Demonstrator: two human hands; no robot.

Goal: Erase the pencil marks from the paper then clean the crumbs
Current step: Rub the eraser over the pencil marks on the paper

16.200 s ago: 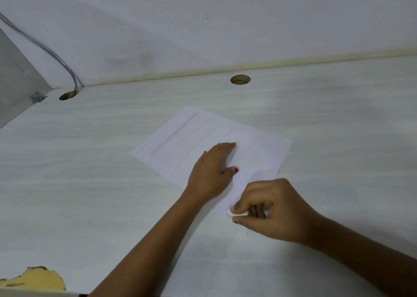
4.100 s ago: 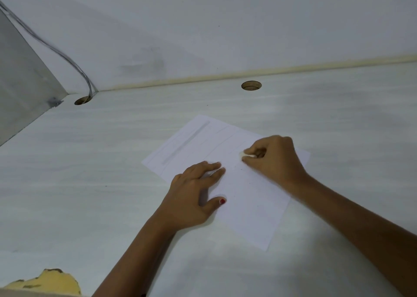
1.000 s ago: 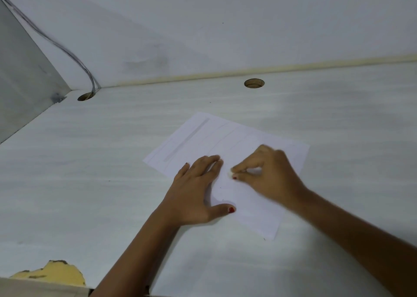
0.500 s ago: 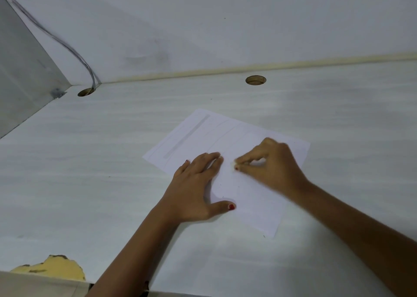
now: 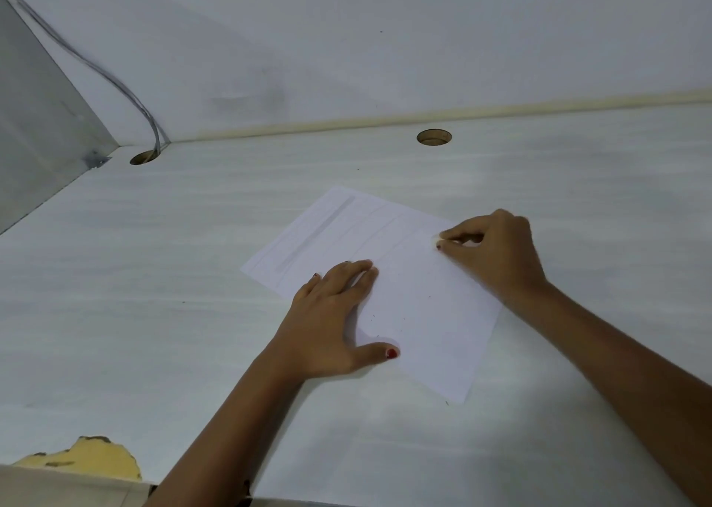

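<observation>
One round hole (image 5: pixel 144 157) at the far left of the white desk (image 5: pixel 154 294) takes a grey cable (image 5: pixel 115 79) that comes down the wall. Nearer the front edge is a chipped yellow patch (image 5: pixel 100 458). The paper (image 5: pixel 435 337) lies flat near the desk's middle, turned at an angle. Faint pencil marks (image 5: pixel 319 233), a grey band and thin lines, cross its far left part. The left hand (image 5: pixel 327 325) lies flat on the sheet's left edge, fingers straight and together, thumb spread wide. Just right of it a few dark crumbs (image 5: pixel 402 320) dot the sheet. A second hole (image 5: pixel 434 137) sits farther back. At the paper's far right edge the right hand (image 5: pixel 497 252), fingers curled, pinches a small pale eraser (image 5: pixel 439 241), mostly hidden, against the sheet.
</observation>
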